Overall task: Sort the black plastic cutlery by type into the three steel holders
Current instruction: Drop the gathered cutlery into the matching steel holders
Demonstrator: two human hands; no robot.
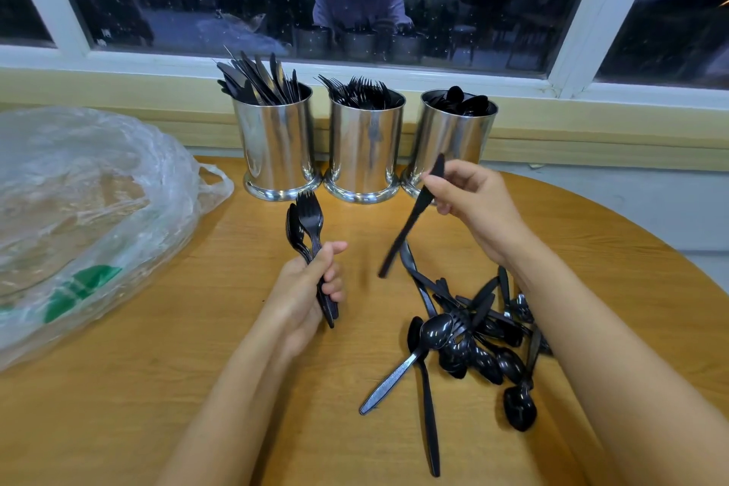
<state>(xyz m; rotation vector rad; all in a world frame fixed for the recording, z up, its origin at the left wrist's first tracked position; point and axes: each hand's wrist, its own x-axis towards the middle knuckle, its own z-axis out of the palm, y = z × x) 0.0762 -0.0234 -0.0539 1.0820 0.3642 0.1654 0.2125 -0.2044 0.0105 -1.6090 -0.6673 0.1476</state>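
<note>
The right hand (pixel 469 201) is pinching one slim black plastic knife (pixel 410 225) near its upper end between thumb and curled fingers, and the knife's long end is slanting down toward the left hand (pixel 311 288). That hand's fingers are wrapping a bundle of black plastic cutlery (pixel 309 233): one fork in front and at least two spoons behind, heads pointing away. Just beyond both grips, three shiny steel cylinder holders are standing in a row: the knife holder (pixel 276 146) beyond the left hand, the fork holder (pixel 365 146) between the hands, and the spoon holder (pixel 453 130) behind the right fingers. A tangled heap of loose black cutlery (pixel 473 335), too jumbled to count, is lying below the right wrist on the round wooden table (pixel 157 387).
</note>
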